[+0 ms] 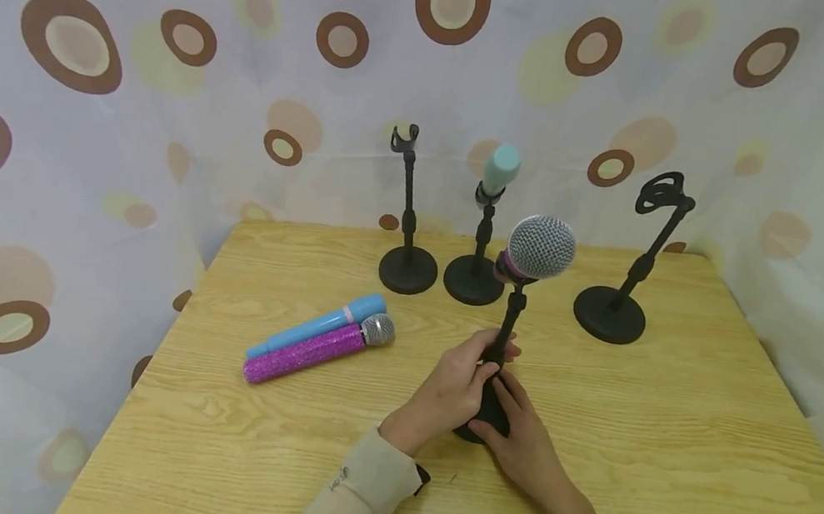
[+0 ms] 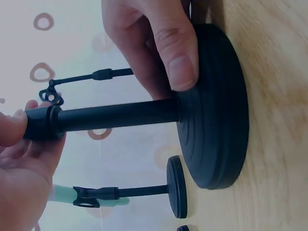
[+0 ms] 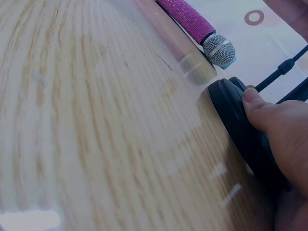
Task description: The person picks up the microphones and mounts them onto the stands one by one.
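Observation:
A black desktop microphone stand [image 2: 115, 117] is held in both hands near the table's front. At its top sits a microphone with a silver mesh head [image 1: 541, 247] and a bit of pink-purple body showing. My left hand [image 1: 449, 387] grips the collar partway up the pole, its thumb and fingers around it. Lower down, my right hand [image 1: 524, 445] holds the round base [image 2: 216, 120], thumb on its edge in the right wrist view. Whether the base touches the table all round, I cannot tell.
On the left lie a blue microphone [image 1: 314, 329] and a glittery purple microphone [image 1: 307, 352], side by side. Behind stand an unloaded black stand [image 1: 407, 269], a stand with a mint-green microphone [image 1: 501, 170], and another unloaded stand [image 1: 610, 314] on the right. A patterned curtain surrounds the wooden table [image 1: 700, 455].

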The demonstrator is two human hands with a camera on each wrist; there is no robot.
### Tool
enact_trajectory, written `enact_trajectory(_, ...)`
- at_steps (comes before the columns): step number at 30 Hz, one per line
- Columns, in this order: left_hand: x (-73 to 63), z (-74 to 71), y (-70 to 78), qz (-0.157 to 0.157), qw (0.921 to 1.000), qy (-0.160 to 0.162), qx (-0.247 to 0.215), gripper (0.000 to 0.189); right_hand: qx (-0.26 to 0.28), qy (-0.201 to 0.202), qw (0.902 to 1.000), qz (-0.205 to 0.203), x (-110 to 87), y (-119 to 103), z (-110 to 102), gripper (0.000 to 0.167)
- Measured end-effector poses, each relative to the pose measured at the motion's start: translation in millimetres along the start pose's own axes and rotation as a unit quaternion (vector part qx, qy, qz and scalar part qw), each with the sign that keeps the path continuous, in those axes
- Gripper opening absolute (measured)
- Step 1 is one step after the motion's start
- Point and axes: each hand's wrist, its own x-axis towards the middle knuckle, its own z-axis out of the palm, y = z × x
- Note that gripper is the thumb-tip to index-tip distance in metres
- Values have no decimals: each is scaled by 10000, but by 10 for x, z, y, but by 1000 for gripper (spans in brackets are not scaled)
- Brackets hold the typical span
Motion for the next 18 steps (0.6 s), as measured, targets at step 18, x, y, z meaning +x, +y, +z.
enact_trajectory(18, -15, 42, -43, 95, 9980, 466, 422, 29, 56, -23, 10000, 6, -8, 27, 25, 76)
